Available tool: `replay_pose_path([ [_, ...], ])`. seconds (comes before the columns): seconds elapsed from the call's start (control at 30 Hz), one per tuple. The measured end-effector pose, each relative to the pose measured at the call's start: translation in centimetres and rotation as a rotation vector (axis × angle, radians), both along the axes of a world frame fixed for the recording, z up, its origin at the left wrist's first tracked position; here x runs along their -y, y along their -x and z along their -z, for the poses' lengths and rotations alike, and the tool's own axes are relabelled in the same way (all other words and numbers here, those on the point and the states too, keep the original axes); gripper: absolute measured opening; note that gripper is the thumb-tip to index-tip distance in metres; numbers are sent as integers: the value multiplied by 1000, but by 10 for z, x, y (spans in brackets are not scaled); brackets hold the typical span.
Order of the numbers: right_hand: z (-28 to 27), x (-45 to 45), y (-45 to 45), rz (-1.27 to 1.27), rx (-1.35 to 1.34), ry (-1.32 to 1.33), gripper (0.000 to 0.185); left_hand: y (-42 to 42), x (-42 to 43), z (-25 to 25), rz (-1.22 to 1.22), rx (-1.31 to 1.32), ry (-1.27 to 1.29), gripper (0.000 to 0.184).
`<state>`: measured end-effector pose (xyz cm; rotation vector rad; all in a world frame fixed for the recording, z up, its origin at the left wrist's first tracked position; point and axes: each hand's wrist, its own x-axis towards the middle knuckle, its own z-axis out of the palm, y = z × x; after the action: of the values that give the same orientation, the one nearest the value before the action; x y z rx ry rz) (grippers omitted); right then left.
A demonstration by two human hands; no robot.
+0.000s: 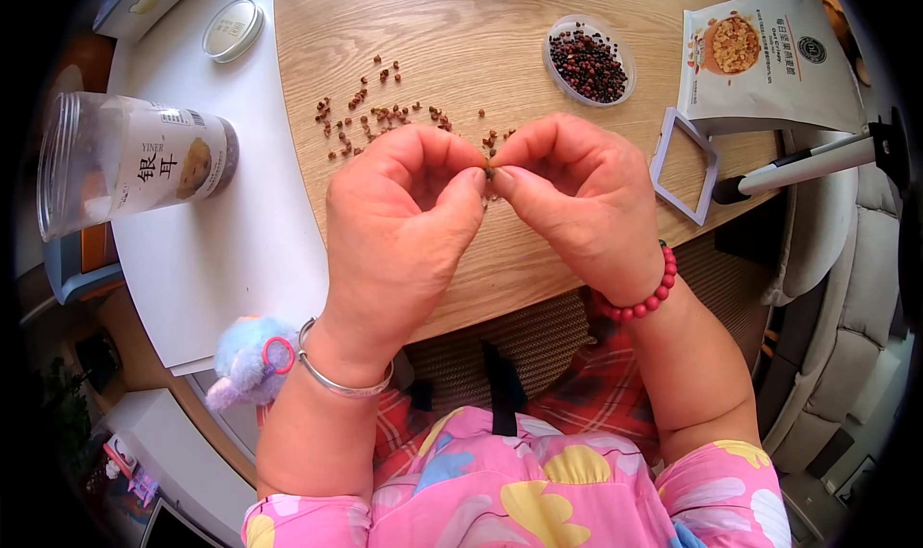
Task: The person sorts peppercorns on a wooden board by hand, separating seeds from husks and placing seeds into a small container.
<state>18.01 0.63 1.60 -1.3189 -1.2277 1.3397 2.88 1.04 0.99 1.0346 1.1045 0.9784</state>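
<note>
My left hand (404, 211) and my right hand (586, 192) meet fingertip to fingertip over the wooden table (442, 38). Thumb and forefinger of each are pinched together on a tiny brownish piece, apparently a peppercorn (488, 172), mostly hidden by the fingertips. Loose reddish-brown peppercorns (389, 115) lie scattered just beyond my left hand, and a few more sit behind the fingertips. Beyond my right hand is a shallow round clear dish (631, 75) holding many dark red and black peppercorns (588, 62).
On the white surface at left, a labelled clear plastic jar (144, 159) stands near a round lid (234, 29). To the right are a printed pouch (779, 62), a pale hexagonal frame (709, 178) and a white-and-black stand (808, 166). A fluffy toy (245, 356) hangs by my left wrist.
</note>
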Motion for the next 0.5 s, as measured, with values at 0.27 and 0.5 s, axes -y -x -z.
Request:
replay_pose_path([
  [0.27, 2, -1, 0, -9, -59, 55, 6, 1, -1, 0, -1, 51, 34, 7],
  [0.5, 5, -3, -3, -19, -133, 145, 7, 4, -3, 1, 30, 113, 124, 8],
])
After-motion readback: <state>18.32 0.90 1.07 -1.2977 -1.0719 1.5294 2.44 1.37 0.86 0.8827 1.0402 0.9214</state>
